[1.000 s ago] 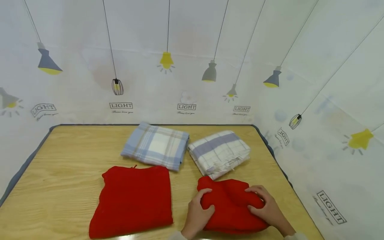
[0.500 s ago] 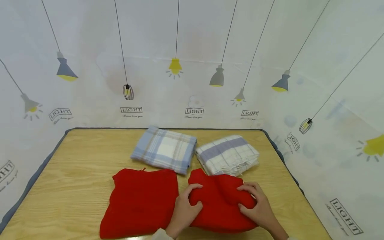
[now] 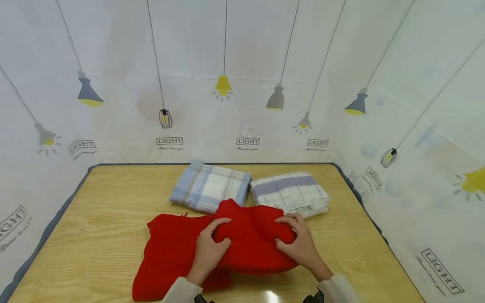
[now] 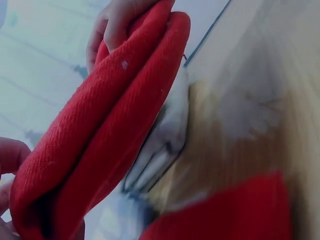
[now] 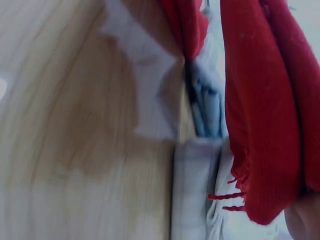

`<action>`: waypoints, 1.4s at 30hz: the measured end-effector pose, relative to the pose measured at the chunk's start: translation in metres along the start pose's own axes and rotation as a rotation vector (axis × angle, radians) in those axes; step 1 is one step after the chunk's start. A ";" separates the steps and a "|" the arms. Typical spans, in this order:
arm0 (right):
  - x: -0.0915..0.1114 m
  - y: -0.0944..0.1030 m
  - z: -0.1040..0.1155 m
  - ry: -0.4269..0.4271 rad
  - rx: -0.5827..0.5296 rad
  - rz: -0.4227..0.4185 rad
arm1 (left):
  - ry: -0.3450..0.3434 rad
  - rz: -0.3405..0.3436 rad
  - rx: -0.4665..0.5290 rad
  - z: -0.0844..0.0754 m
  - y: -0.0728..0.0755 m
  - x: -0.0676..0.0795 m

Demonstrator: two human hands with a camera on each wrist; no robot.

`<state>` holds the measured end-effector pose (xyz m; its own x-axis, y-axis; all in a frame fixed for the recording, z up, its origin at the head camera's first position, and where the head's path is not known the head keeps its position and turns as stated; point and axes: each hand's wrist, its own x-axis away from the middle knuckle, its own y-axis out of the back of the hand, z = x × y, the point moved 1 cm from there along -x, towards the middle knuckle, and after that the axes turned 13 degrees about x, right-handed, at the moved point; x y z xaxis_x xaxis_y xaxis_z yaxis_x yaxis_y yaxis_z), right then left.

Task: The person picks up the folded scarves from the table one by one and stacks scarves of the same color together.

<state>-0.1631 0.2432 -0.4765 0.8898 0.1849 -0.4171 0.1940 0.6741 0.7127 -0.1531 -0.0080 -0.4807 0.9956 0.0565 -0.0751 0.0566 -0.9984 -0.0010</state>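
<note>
In the head view my left hand [image 3: 210,248] and right hand [image 3: 301,246] grip the two sides of a thickly folded red fringed scarf [image 3: 251,242], thumbs on the near side. It is lifted off the table, as the gap in both wrist views shows. Thick rounded layers of the scarf [image 4: 100,120] fill the left wrist view. Red fringe strands hang from one corner of the scarf [image 5: 265,100] in the right wrist view. A second folded red cloth [image 3: 170,252] lies flat to the left, its right part hidden by the held scarf and my left hand.
Behind the red cloths lie a folded blue plaid cloth [image 3: 212,185] and a folded white cloth with a purple-grey stripe [image 3: 289,191]. The wooden table [image 3: 94,219] meets a lamp-printed backdrop [image 3: 242,101] at the back and sides.
Both hands have carried the red scarf up and to the left, so it now overlaps the right part of the other red cloth in the head view. The head view has also shifted somewhat.
</note>
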 end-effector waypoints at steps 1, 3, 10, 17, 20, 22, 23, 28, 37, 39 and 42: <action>-0.003 -0.004 0.003 0.000 -0.008 0.002 | 0.002 -0.002 0.002 -0.001 0.005 -0.001; -0.008 -0.013 0.010 0.013 -0.011 -0.007 | 0.006 -0.011 0.006 -0.003 0.016 -0.003; -0.025 -0.049 0.038 0.058 -0.043 -0.013 | 0.030 -0.092 -0.037 -0.002 0.058 -0.007; -0.028 -0.083 0.058 0.068 -0.074 -0.029 | 0.000 -0.156 -0.078 0.006 0.093 -0.002; -0.029 -0.092 0.068 0.058 -0.088 -0.024 | -0.004 -0.170 -0.068 0.007 0.104 -0.002; -0.030 -0.097 0.073 0.053 -0.103 -0.012 | 0.013 -0.175 -0.057 0.008 0.111 -0.002; -0.029 -0.099 0.075 0.048 -0.110 -0.002 | 0.030 -0.178 -0.053 0.010 0.114 -0.001; -0.018 -0.111 0.078 0.034 -0.120 0.045 | 0.161 -0.192 -0.055 0.026 0.124 0.009; -0.007 -0.136 0.074 -0.048 -0.006 0.211 | 0.315 -0.225 -0.216 0.042 0.145 0.017; -0.006 -0.142 0.074 -0.054 0.046 0.257 | 0.323 -0.224 -0.250 0.043 0.148 0.017; -0.005 -0.150 0.078 -0.051 0.087 0.283 | 0.326 -0.244 -0.286 0.042 0.153 0.018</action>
<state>-0.1644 0.0850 -0.5374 0.9329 0.3190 -0.1673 -0.0324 0.5368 0.8431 -0.1300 -0.1601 -0.5245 0.9200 0.3317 0.2087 0.2635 -0.9178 0.2970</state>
